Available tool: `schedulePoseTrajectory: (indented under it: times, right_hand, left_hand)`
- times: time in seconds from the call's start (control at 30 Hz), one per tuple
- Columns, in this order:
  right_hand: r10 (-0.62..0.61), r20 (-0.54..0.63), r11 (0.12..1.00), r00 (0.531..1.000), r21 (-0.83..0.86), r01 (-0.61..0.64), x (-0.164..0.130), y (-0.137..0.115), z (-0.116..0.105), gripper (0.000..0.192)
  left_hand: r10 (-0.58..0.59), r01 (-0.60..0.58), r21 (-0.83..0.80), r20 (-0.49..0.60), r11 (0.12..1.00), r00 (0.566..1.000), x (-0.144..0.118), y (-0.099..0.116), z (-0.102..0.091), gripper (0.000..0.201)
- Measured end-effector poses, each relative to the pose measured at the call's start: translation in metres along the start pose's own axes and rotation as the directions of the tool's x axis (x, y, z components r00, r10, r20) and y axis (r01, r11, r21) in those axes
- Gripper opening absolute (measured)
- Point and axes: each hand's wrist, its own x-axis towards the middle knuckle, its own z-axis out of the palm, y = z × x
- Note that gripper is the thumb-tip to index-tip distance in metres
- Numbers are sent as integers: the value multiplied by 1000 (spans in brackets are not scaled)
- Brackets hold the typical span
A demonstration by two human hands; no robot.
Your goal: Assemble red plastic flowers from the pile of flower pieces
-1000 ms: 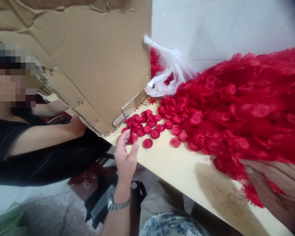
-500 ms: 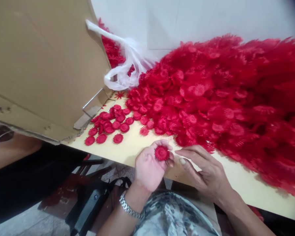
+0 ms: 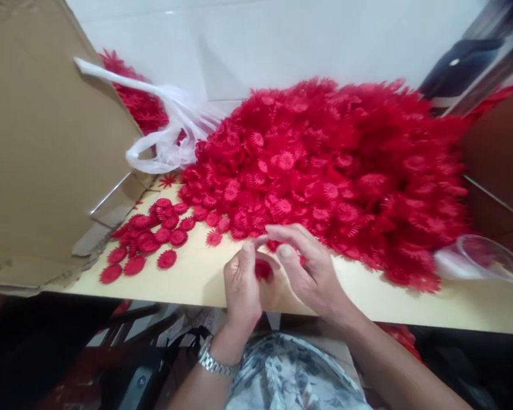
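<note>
The left hand [image 3: 240,285] pinches a red flower piece [image 3: 263,269] at the worktop [image 3: 196,276] edge; the right hand [image 3: 308,267], apparently empty with fingers loosely curled, meets it from 3 o'clock, steadying it.

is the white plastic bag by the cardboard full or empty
Partly full: the thin white plastic bag lies slumped with its mouth open, and red flower pieces show inside it. How many is hidden.
</note>
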Motion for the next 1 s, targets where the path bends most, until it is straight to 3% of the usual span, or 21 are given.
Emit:
schedulePoseTrajectory:
  times: [0.07, 0.2, 0.4, 0.53, 0.67, 0.73, 0.8, 0.9, 1.0]
  right_hand:
    - [69, -13, 994, 998, 85, -67, 11, -1, 13, 38]
    - [110, 138, 985, 984, 116, -126, 14, -5, 34, 58]
    - [22, 277, 993, 961, 108, -54, -17, -25, 39, 59]
    - [-23, 201, 991, 979, 135, -5, -18, -24, 35, 52]
    - [82, 144, 976, 986, 190, -109, 6, -6, 31, 54]
    - [137, 116, 973, 984, 173, -155, 9, -1, 31, 54]
    - [112, 134, 978, 985, 159, -132, 3, -2, 30, 54]
    - [55, 166, 974, 985, 207, -90, -8, -4, 29, 57]
    - [156, 71, 961, 985, 221, -168, 0, 2, 24, 56]
  left_hand:
    - [-3, 5, -74, 26, 997, 1000, -6, 1, 10, 32]
    - [-98, 126, -239, 127, 963, 987, -8, 9, 18, 41]
    - [20, 8, -198, 139, 980, 990, 4, 18, 10, 48]
    - [53, -29, -149, 157, 988, 986, 2, 18, 17, 48]
    - [107, -79, -160, 177, 984, 978, -6, 12, 30, 52]
    - [144, -88, -224, 252, 971, 957, -6, 10, 33, 54]
    - [150, -65, -275, 301, 959, 942, -3, 12, 34, 55]
    - [135, -53, -293, 268, 955, 954, 3, 17, 34, 55]
    - [165, -93, -244, 293, 965, 942, 2, 20, 39, 57]
